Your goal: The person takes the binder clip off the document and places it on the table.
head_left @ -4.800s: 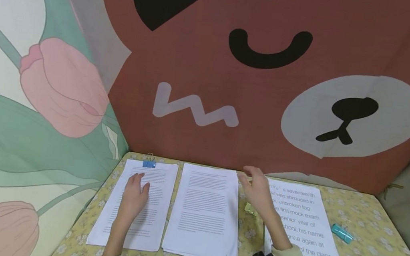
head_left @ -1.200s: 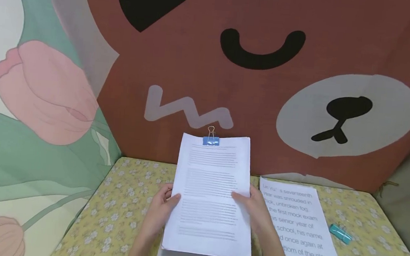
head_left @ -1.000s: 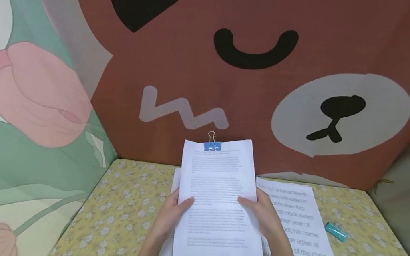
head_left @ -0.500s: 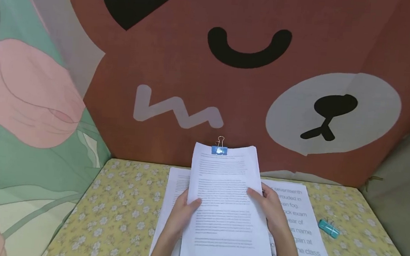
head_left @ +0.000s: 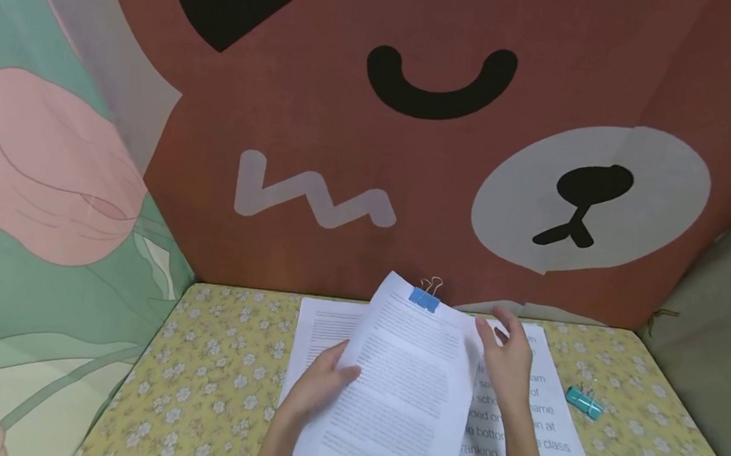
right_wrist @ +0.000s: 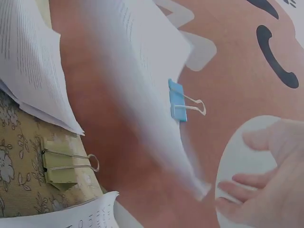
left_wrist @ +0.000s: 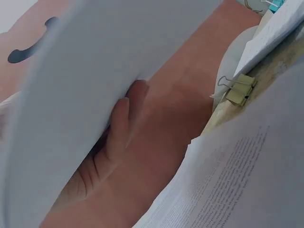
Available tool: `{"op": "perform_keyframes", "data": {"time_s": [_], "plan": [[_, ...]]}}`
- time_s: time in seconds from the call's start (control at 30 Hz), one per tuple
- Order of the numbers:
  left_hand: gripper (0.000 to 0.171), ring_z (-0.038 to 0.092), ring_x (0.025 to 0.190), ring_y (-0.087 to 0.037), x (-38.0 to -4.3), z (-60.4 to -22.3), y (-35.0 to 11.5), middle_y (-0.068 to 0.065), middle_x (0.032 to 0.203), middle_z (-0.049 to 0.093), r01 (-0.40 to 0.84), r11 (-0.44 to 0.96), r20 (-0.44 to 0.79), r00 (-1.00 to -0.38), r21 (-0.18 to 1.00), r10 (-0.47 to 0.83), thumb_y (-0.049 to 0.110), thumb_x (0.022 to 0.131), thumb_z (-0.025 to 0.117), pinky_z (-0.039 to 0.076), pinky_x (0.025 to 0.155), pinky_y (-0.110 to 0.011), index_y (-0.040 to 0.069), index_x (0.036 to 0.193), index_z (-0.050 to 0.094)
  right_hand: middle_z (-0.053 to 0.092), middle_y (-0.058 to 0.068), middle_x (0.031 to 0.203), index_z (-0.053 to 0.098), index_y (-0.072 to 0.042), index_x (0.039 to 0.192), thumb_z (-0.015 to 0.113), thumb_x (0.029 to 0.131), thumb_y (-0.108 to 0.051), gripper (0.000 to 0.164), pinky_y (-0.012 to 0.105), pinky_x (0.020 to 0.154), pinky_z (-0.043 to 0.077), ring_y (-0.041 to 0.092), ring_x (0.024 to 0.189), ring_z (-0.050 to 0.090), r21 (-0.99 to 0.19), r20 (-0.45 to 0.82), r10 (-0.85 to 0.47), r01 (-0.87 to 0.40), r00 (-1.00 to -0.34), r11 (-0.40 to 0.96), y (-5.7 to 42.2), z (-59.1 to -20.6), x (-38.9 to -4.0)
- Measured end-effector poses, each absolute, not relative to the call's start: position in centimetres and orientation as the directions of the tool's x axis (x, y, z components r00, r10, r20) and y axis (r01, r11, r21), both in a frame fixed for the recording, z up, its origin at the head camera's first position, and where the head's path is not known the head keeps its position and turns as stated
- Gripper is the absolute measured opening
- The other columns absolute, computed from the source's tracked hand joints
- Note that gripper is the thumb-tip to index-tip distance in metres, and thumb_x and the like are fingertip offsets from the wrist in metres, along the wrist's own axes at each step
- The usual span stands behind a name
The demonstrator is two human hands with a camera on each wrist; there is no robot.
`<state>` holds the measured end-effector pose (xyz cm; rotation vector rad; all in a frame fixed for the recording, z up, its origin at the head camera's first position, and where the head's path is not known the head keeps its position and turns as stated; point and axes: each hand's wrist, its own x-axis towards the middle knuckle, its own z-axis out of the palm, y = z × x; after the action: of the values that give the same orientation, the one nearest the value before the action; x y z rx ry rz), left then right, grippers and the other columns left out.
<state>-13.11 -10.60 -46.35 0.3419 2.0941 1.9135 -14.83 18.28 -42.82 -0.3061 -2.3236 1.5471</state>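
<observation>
My left hand (head_left: 321, 385) grips the left side of a stack of printed paper (head_left: 405, 381), thumb on top and fingers behind. The stack is lifted off the table, tilted with its top leaning right. A blue binder clip (head_left: 424, 299), wire handles up, bites its top edge. Beside the stack's upper right corner is my right hand (head_left: 508, 357), fingers spread and loosely bent with nothing in them. The right wrist view shows this hand apart from the paper. Under the held stack lies a second printed stack (head_left: 332, 323), partly hidden.
To the right lies a large-print sheet stack (head_left: 550, 421), with a teal binder clip (head_left: 584, 403) beyond it. A yellow binder clip (right_wrist: 61, 164) sits on the flowered tablecloth (head_left: 199, 379) between the lying stacks. A bear-print cloth (head_left: 312, 252) rises behind the table.
The blue-clipped stack, flat at the table's left 4.8 s ago, was lifted over the middle in both hands. Since half a second ago my right hand has let go and the stack has tilted right.
</observation>
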Motion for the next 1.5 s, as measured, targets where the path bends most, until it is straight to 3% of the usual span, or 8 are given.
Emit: {"op": "perform_keyframes", "data": {"time_s": [0.2, 0.4, 0.53, 0.67, 0.93, 1.03, 1.23, 1.5], "plan": [[0.049, 0.069, 0.091, -0.021, -13.0, -46.9, -9.8, -0.015, 0.121, 0.069, 0.065, 0.165, -0.010, -0.908, 0.984, 0.418, 0.005, 0.100, 0.056, 0.049, 0.098, -0.039, -0.003, 0.148, 0.052, 0.051, 0.024, 0.150, 0.045, 0.002, 0.151, 0.061, 0.107, -0.028, 0.057, 0.051, 0.118, 0.034, 0.041, 0.144, 0.042, -0.864, 0.221, 0.195, -0.099, -0.956, 0.494, 18.3, -42.6, -15.8], [0.048, 0.070, 0.075, -0.022, -13.0, -46.6, -9.1, -0.009, 0.104, 0.071, 0.047, 0.157, -0.024, -0.907, 0.986, 0.421, 0.006, 0.100, 0.055, 0.054, 0.085, -0.036, 0.001, 0.148, 0.053, 0.058, 0.028, 0.138, 0.045, 0.007, 0.150, 0.055, 0.108, -0.036, 0.060, 0.056, 0.110, 0.043, 0.043, 0.131, 0.054, -0.855, 0.166, -0.047, -0.168, -0.985, 0.490, 18.7, -40.3, -19.2], [0.049, 0.070, 0.078, -0.022, -13.0, -46.6, -9.2, -0.008, 0.107, 0.071, 0.049, 0.155, -0.019, -0.911, 0.987, 0.412, 0.006, 0.100, 0.055, 0.053, 0.089, -0.038, 0.002, 0.149, 0.052, 0.063, 0.029, 0.132, 0.048, 0.010, 0.146, 0.058, 0.108, -0.034, 0.059, 0.038, 0.098, 0.054, 0.035, 0.114, 0.066, -0.889, 0.102, -0.125, -0.147, -0.987, 0.434, 19.5, -39.3, -21.1], [0.048, 0.070, 0.081, -0.022, -13.1, -46.4, -9.6, -0.009, 0.112, 0.071, 0.057, 0.160, -0.014, -0.912, 0.986, 0.411, 0.006, 0.100, 0.056, 0.052, 0.093, -0.039, 0.002, 0.148, 0.054, 0.064, 0.029, 0.130, 0.049, 0.012, 0.143, 0.059, 0.107, -0.031, 0.058, 0.021, 0.087, 0.055, 0.023, 0.101, 0.069, -0.931, 0.018, -0.217, -0.095, -0.976, 0.353, 20.8, -39.3, -22.4], [0.047, 0.072, 0.078, -0.025, -13.4, -46.2, -10.6, -0.008, 0.104, 0.073, 0.036, 0.156, -0.038, -0.893, 0.987, 0.448, 0.005, 0.100, 0.055, 0.053, 0.093, -0.041, 0.001, 0.146, 0.055, 0.072, 0.013, 0.112, 0.055, 0.016, 0.136, 0.055, 0.109, -0.023, 0.048, 0.030, 0.086, 0.055, 0.018, 0.096, 0.067, -0.950, -0.049, -0.433, -0.091, -0.900, 0.297, 22.6, -39.9, -23.6], [0.047, 0.072, 0.079, -0.025, -13.5, -46.2, -10.7, -0.006, 0.106, 0.072, 0.038, 0.161, -0.040, -0.890, 0.986, 0.454, 0.006, 0.100, 0.055, 0.050, 0.097, -0.041, 0.002, 0.148, 0.054, 0.073, 0.012, 0.110, 0.058, 0.016, 0.134, 0.056, 0.108, -0.023, 0.046, 0.030, 0.085, 0.055, 0.019, 0.095, 0.068, -0.951, -0.060, -0.466, -0.092, -0.883, 0.295, 22.7, -39.9, -23.7], [0.049, 0.072, 0.076, -0.024, -13.3, -46.1, -10.9, -0.008, 0.102, 0.073, 0.038, 0.155, -0.037, -0.889, 0.987, 0.456, 0.005, 0.100, 0.056, 0.054, 0.090, -0.038, -0.001, 0.148, 0.052, 0.075, 0.009, 0.104, 0.062, 0.014, 0.127, 0.062, 0.106, -0.021, 0.041, 0.029, 0.081, 0.055, 0.020, 0.091, 0.068, -0.963, -0.061, -0.474, -0.072, -0.879, 0.258, 22.4, -39.8, -23.6], [0.047, 0.072, 0.074, -0.025, -13.3, -46.0, -11.2, -0.011, 0.097, 0.074, -0.021, 0.128, -0.077, -0.887, 0.992, 0.456, 0.008, 0.100, 0.059, 0.059, 0.074, -0.036, -0.002, 0.145, 0.054, 0.074, 0.010, 0.102, 0.062, 0.012, 0.126, 0.071, 0.100, -0.027, 0.047, 0.029, 0.080, 0.056, 0.022, 0.089, 0.068, -0.951, -0.083, -0.332, -0.025, -0.940, 0.307, 21.3, -39.5, -23.2]]}}
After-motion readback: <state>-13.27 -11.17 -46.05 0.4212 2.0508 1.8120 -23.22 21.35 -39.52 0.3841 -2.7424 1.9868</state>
